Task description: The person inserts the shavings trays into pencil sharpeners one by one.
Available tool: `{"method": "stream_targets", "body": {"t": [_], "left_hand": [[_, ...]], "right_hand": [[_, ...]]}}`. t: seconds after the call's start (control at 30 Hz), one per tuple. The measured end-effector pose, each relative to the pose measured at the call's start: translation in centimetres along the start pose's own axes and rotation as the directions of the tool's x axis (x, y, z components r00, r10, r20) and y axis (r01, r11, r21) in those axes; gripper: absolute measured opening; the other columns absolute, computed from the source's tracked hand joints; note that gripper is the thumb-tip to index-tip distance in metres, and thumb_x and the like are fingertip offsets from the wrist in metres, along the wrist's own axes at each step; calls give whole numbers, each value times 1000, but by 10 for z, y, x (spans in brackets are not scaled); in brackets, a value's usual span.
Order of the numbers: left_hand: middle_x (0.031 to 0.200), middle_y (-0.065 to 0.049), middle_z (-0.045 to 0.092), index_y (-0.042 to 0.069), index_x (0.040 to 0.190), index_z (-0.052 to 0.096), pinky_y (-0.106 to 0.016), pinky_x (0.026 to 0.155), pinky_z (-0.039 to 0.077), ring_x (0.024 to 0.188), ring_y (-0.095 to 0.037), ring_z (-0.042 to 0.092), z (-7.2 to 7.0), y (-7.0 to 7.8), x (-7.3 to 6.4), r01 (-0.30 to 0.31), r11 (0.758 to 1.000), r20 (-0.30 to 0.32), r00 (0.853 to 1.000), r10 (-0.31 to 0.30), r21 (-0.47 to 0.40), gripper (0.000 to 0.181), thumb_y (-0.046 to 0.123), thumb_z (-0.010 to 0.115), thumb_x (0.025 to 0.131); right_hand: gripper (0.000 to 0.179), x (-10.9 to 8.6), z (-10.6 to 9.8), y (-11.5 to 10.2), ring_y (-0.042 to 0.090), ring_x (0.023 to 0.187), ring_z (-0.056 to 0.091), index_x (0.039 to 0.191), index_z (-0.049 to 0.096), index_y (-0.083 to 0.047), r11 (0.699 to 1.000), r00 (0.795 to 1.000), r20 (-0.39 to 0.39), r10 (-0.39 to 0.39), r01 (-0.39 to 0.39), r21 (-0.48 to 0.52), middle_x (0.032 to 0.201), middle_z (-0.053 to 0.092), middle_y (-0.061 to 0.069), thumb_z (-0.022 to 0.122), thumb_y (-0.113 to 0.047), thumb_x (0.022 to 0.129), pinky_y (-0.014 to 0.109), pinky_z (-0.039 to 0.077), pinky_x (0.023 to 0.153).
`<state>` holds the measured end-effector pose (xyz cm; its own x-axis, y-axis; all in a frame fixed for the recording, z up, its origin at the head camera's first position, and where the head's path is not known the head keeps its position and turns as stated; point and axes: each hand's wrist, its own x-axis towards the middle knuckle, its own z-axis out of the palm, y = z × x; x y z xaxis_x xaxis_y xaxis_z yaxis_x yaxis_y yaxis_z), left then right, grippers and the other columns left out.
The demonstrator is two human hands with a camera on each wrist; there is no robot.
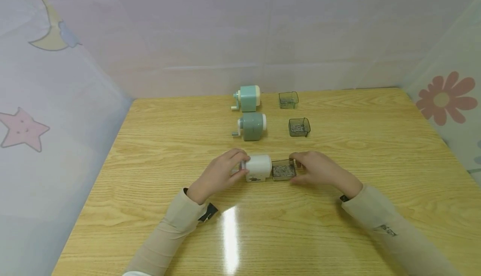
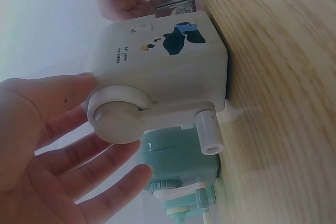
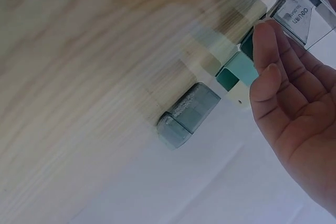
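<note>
One pink star [image 1: 24, 129] marks the left wall, below and left of a yellow crescent moon [image 1: 52, 40]. To its right, the wood-grain table [image 1: 180, 142] carries all remaining items. The left hand [image 1: 221, 171] grips the crank end of the white sharpener [image 1: 259, 164], thumb on the near side and index finger on the far side; the other fingers extend past the round knob [image 2: 119, 121]. The white sharpener stands at the front of a column of three units, printed face toward the person, crank handle [image 2: 210, 135] at left. Behind it stands the grey-green sharpener [image 1: 252, 126], and behind that the light teal sharpener [image 1: 248, 98], both with cranks at left. Further right, the front tray [image 1: 284, 179], transparent and containing dark shavings, sits just beside the white sharpener's right end; contact between them cannot be confirmed. The middle tray [image 1: 298, 134] and rear tray [image 1: 287, 106] lie apart from their neighbouring sharpeners. The right hand [image 1: 315, 168] pinches the front tray's right end between thumb and fingers. A red flower [image 1: 443, 98] decorates the right wall.
</note>
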<state>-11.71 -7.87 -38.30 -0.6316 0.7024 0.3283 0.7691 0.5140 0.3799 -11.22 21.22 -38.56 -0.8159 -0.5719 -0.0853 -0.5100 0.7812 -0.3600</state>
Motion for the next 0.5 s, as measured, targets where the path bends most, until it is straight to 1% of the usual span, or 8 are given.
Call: {"method": "stream_targets", "body": {"t": [0.23, 0.5], "left_hand": [[110, -8, 58, 5, 107, 58, -29, 76, 51, 94, -18, 58, -1, 1, 0, 1, 1000, -3, 1000, -1, -4, 27, 18, 65, 85], [109, -8, 58, 4, 107, 58, -29, 79, 50, 95, -18, 58, -1, 1, 0, -6, 1000, -4, 1000, 6, -6, 26, 18, 65, 86]], "right_hand": [[59, 3, 0, -3, 10, 63, 50, 111, 57, 2, 1000, 1000, -1, -16, 16, 5, 76, 57, -2, 77, -36, 70, 27, 43, 56], [55, 6, 2, -2, 10, 64, 50, 108, 58, 1, 999, 999, -4, -34, 34, 15, 74, 56, -3, 77, -35, 71, 27, 43, 57]]}}
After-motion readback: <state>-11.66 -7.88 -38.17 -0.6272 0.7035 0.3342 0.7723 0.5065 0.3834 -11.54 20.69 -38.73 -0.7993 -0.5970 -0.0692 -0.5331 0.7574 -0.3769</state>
